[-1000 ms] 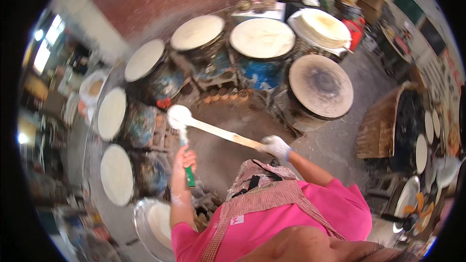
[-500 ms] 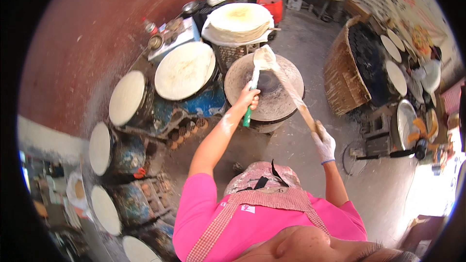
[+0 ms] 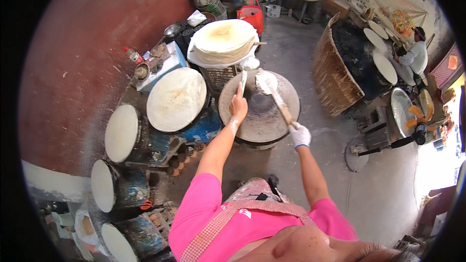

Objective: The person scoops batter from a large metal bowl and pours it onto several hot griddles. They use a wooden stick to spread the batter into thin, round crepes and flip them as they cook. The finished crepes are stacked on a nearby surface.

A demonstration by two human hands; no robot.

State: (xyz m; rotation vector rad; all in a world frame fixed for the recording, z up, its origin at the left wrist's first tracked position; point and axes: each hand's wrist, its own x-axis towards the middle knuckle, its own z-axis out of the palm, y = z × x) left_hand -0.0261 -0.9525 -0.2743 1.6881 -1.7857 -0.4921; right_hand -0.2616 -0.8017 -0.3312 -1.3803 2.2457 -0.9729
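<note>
My bare left hand (image 3: 238, 105) is closed around a green-handled tool (image 3: 244, 75), whose head (image 3: 250, 64) is thickly coated in white batter. Its exact kind cannot be made out. My right hand (image 3: 300, 135), in a white glove, grips the wooden handle of a long paddle (image 3: 282, 106). White batter covers the paddle's broad end (image 3: 266, 83). Both tools reach over a round, flour-dusted griddle (image 3: 259, 121) in front of me, their heads apart above its far half. Its surface shows a darker patch in the middle.
A tall stack of thin flatbreads (image 3: 224, 39) stands beyond the griddle. Round griddles bearing pale flatbreads (image 3: 177, 99) curve down my left side. At right are a cardboard-walled black stove area (image 3: 340, 68), a co-worker (image 3: 417, 58) and a pedestal fan (image 3: 420, 133).
The two tool heads, together before, have come apart. My left hand has turned its tool more upright, and my right hand has moved in closer to the griddle. The view has shifted too.
</note>
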